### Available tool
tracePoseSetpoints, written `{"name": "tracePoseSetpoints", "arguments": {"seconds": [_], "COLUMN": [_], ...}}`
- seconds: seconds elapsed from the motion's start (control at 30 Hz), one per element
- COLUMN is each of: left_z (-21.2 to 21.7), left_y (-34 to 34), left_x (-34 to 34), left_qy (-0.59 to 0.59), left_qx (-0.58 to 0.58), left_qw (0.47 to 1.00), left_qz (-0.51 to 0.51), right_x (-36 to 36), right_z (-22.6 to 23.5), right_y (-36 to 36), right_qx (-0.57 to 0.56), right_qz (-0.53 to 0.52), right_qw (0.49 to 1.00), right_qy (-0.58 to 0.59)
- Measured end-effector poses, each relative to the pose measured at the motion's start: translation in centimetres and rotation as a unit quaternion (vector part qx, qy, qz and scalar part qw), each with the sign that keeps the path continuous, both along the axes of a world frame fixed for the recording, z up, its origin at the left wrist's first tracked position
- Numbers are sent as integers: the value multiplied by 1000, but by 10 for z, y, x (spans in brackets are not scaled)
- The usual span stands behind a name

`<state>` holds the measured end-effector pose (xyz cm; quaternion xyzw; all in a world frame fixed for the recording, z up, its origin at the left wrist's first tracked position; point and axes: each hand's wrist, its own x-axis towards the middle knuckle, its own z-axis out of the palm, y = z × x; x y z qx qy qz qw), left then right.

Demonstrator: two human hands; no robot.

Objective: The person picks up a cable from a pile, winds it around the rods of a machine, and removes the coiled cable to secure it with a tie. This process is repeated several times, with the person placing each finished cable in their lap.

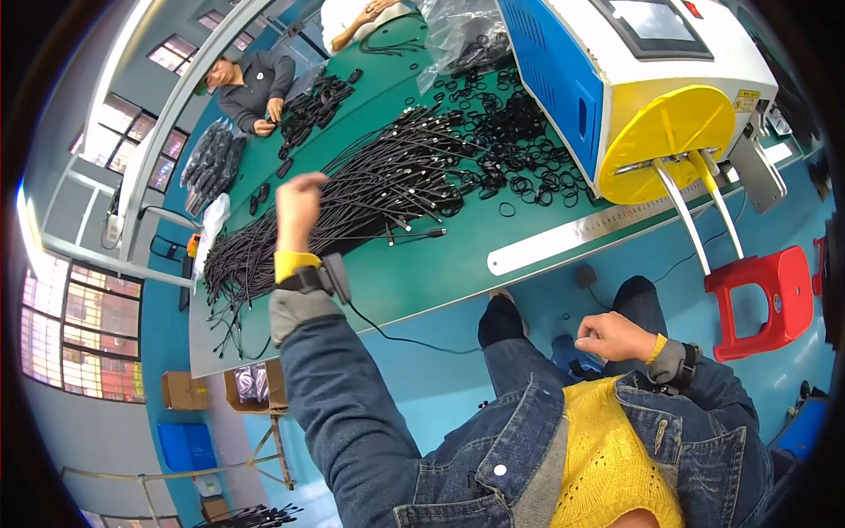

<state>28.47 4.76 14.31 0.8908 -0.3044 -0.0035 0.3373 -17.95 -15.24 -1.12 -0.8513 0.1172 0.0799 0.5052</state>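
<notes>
My left hand [299,208] is raised over the left part of a big pile of black cables [378,180] with metal plugs at their ends. Its fingers are curled, and whatever they may hold is too hidden to make out. My right hand [614,338] hovers above my lap, off the table, its fingers curled in with nothing showing in them. Many small black rings [550,176], some loose and some heaped, lie to the right of the cables. One cable end points toward the table's near edge, apart from the bundle.
A blue and white machine [563,97] with a yellow disc [666,141] and metal prongs stands at the right. A steel ruler [581,233] lies along the green table's [422,282] edge. Beside it is a red stool [764,295]. Across the table a co-worker [255,84] handles black pieces.
</notes>
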Motion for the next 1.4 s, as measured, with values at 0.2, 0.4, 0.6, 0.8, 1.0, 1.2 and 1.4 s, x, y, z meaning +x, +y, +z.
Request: {"name": "tracePoseSetpoints", "arguments": {"seconds": [0.2, 0.4, 0.6, 0.8, 1.0, 1.2, 1.4], "left_z": [-95, -101, -110, -97, -34, -48, -39], "left_y": [29, 40, 58, 68, 96, 82, 32], "left_x": [-40, -69, -62, -59, -87, -80, 22], "left_qy": [-259, -426, -411, -404, -352, -309, -169], "left_qx": [145, 139, 201, 206, 73, 99, 107], "left_qw": [952, 891, 889, 891, 932, 933, 979], "left_qz": [-73, -73, -25, -36, 43, -158, 43], "right_x": [-1, -1, -14, -27, -32, -15, -10], "right_z": [-5, -4, 5, 10, 4, 4, 2], "right_y": [-6, -5, -1, 0, -9, -3, -8], "right_qx": [-24, -16, -25, -30, -25, -55, -21], "right_qz": [11, 11, 24, 16, -8, 34, -7], "right_qw": [1000, 1000, 999, 999, 1000, 998, 998], "right_qy": [0, -4, -22, -28, -16, -26, 50]}}
